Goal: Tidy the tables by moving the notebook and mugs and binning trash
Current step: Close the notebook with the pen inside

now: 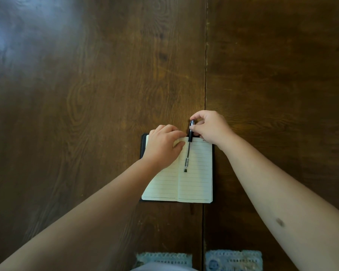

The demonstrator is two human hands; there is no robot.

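Wood-grain table (86,94) carries the open notebook (196,173) at its near edge; left hand (162,145) lies flat, empty, pinning 1 page, apparently steadying it while right hand (209,128) pinches the pen (188,151) by its cap, seemingly to lift it clear

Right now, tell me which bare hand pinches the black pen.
The right hand pinches the black pen near its cap; the left hand lies flat on the open lined notebook.

Cream ruled notebook (196,173) with black cover, black pen (188,147), dark brown wood-grain table (86,85), pale blue patterned mats (233,259) at 6 o'clock
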